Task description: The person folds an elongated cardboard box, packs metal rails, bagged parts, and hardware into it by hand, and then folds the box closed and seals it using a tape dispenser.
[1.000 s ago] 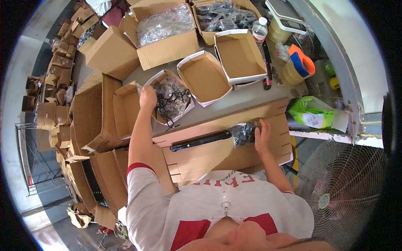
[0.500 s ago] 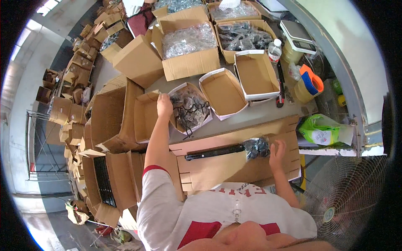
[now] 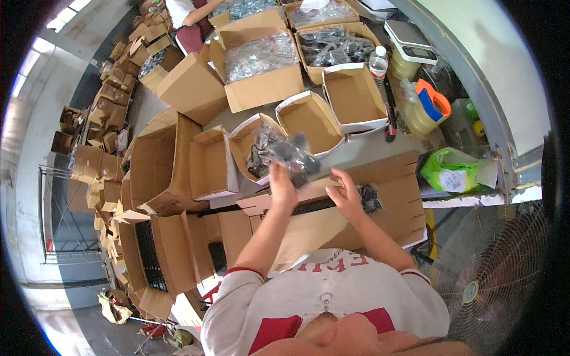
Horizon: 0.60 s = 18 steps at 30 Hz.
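My left hand (image 3: 284, 188) is closed on a clear plastic bag of dark parts (image 3: 301, 155), raised over the front of a shallow box (image 3: 236, 139) that holds more small bagged parts and black cords. To its right, my right hand (image 3: 347, 196) is open, fingers apart, just short of the bag. Below both hands a flat cardboard sheet (image 3: 395, 204) lies across the near side of the table. On it rest a long black bar (image 3: 314, 206), partly hidden by my right hand, and another clear bag of dark parts (image 3: 370, 199).
Shallow cardboard trays (image 3: 310, 121) stand behind my hands. Larger boxes of bagged parts (image 3: 262, 58) fill the back. At the right are a bottle (image 3: 378, 62), a scale (image 3: 409, 41), a knife (image 3: 390, 121) and a fan (image 3: 475, 279). Another person (image 3: 189, 21) works at the far left.
My left hand has come right from a tray's edge and now holds a bag of dark parts. My right hand has moved left, away from the bag on the sheet.
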Available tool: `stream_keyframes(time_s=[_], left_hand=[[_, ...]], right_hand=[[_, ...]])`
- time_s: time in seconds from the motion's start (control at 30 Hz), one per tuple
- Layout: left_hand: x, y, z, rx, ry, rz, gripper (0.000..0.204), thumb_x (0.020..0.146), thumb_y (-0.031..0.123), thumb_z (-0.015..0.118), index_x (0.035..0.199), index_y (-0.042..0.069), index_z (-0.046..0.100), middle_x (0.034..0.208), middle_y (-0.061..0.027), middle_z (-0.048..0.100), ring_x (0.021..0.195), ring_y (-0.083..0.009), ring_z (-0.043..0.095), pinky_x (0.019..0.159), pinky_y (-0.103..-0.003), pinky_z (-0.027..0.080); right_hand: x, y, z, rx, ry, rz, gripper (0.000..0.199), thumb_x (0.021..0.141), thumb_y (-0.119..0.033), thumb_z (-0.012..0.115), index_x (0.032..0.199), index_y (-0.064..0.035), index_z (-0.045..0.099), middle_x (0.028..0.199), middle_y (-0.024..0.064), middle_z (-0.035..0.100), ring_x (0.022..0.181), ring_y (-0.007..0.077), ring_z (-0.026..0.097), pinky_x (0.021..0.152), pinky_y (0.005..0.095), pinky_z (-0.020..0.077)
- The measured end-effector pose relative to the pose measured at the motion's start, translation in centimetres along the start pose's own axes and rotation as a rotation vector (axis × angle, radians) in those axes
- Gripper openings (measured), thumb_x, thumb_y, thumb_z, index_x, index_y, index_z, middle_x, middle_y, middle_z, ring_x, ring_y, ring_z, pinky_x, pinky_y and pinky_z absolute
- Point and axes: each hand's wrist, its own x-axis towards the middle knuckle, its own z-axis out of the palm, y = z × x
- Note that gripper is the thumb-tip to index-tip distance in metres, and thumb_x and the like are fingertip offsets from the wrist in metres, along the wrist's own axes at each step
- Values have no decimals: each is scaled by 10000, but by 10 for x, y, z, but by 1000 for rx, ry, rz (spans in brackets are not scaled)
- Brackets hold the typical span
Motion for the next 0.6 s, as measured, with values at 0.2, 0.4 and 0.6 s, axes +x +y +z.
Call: stream_keyframes(time_s=[0.2,0.4,0.6], left_hand=[[-117,-45,5,204,-360,-245,73,982,141,423,1029,88,441,910,-9,531,822,-126,547,660,-268,475],[-110,-64,-28,997,-511,523,94,855,110,595,916,40,585,890,-126,594,849,-259,572,685,-379,475],[3,-20,-62,1437,-144,593,227,837,180,596,972,1,563,976,-230,616,911,-392,580,761,-467,459]], right_hand=[[-24,2,-36,246,-86,386,607,822,-134,633,1356,-26,366,1209,125,505,1062,201,526,909,319,424],[-76,48,-103,661,-49,620,442,794,-68,621,1225,-35,527,1073,93,593,958,167,561,841,314,463],[-65,89,-172,367,401,246,387,792,-36,600,1178,-30,559,1169,80,560,1046,200,537,937,334,420]])
